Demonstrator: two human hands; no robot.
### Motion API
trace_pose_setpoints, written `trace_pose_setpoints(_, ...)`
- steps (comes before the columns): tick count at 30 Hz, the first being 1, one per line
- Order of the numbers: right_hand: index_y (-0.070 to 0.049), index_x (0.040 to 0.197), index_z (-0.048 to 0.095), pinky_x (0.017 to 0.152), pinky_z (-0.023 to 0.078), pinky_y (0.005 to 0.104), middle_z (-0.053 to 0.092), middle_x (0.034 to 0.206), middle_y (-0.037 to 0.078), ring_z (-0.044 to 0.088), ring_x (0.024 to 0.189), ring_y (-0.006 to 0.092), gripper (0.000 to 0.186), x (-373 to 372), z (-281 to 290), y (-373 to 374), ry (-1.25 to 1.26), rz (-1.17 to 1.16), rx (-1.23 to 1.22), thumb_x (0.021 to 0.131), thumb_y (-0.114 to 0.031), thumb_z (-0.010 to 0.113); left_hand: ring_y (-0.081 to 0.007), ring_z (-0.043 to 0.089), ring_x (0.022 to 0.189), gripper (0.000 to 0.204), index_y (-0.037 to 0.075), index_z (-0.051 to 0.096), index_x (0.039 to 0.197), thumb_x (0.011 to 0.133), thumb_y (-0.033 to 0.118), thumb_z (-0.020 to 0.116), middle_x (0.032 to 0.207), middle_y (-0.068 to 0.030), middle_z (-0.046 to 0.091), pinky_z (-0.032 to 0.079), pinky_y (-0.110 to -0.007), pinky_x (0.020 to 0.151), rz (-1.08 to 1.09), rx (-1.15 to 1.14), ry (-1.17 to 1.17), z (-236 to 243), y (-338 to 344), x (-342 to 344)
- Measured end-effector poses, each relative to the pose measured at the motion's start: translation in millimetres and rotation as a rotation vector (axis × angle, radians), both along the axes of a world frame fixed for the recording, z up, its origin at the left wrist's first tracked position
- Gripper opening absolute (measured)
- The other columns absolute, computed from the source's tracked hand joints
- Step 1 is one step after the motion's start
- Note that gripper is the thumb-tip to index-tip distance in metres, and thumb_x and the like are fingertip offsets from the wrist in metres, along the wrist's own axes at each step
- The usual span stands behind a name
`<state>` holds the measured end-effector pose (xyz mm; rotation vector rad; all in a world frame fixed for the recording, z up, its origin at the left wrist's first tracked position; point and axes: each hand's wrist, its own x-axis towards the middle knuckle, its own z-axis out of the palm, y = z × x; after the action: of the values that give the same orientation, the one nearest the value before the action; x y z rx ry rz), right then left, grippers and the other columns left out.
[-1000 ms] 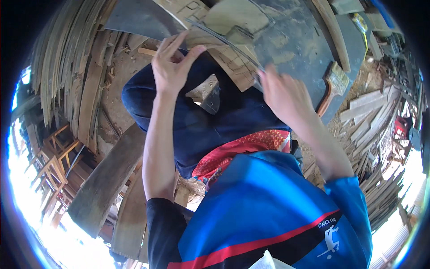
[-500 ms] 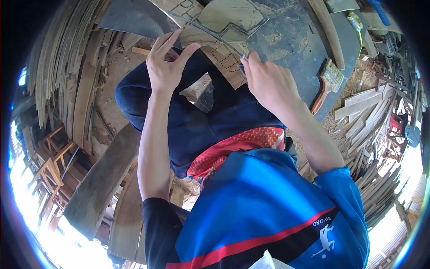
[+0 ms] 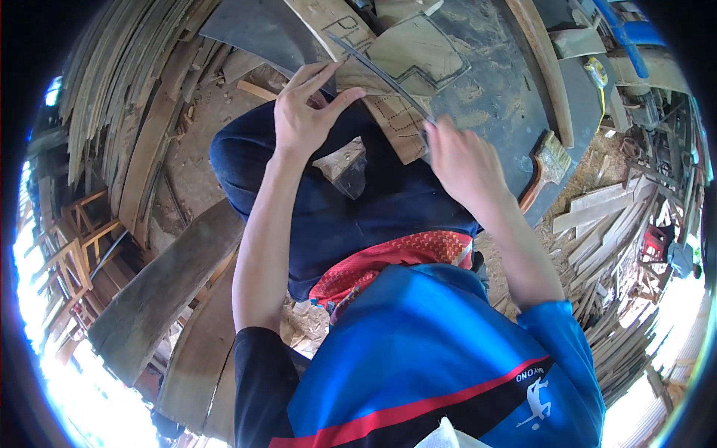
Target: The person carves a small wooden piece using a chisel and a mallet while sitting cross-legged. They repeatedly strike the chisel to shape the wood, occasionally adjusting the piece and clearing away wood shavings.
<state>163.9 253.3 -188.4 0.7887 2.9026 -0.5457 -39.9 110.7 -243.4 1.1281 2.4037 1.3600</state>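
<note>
Slim metal tool (image 3: pixel 384 75) points forward-left, its long axis diagonal.

A woodworking workshop with stacked planks (image 3: pixel 119 89), scrap wood (image 3: pixel 594 216), tape measure (image 3: pixel 597 72), sawdusty worktop (image 3: pixel 515 112)

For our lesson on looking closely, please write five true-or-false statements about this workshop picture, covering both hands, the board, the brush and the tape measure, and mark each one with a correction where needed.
1. The right hand grips a long, thin tool. True.
2. The left hand is closed in a fist. False: it is open.
3. The brush lies to the right of the right hand. True.
4. The wooden board between the hands is unmarked. False: it is marked with dark lines.
5. The yellow tape measure is partly pulled out. True.
</note>
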Motion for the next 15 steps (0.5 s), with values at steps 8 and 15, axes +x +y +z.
trace_pose_setpoints(8,-0.003,0.097,0.055,0.055,0.054,0.0543,0.065,0.064,0.023,0.068,0.063,0.0439,0.032,44.3,6.6,-2.0,-0.103,-0.037,-0.024,0.108,-0.031,0.046,-0.0103,0.059,0.057,0.053,0.007,0.076,0.118,0.078,0.039,0.088,0.112,-0.0043,0.072,0.05,-0.026,0.055,0.009,0.03,0.08,-6.2,-3.1,-8.8)
trace_pose_setpoints(15,-0.002,0.097,0.055,0.054,0.054,0.0542,0.064,0.063,0.024,0.067,0.06,0.0437,0.033,-1.0,-1.4,-3.5,0.0,-0.007,-0.007,0.108,-0.031,0.046,-0.0068,0.056,0.065,0.053,0.004,0.074,0.123,0.079,0.027,0.09,0.112,-0.0045,0.071,0.049,-0.022,0.061,0.031,0.0,0.019,3.4,-2.2,-5.9)
